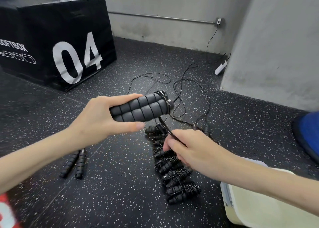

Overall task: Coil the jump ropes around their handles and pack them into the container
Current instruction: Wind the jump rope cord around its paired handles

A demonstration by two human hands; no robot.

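Jump-rope handles (pixel 140 107) (paired) gripped by left hand (pixel 101 119); right hand (pixel 188 146) pinches cord (pixel 166 128).

2 hands (pixel 103 117), 1 container (pixel 255 202), 1 box (pixel 57 37).

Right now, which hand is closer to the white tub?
Right. The right hand pinches the rope just up and left of the white tub; the left hand grips the paired handles farther left.
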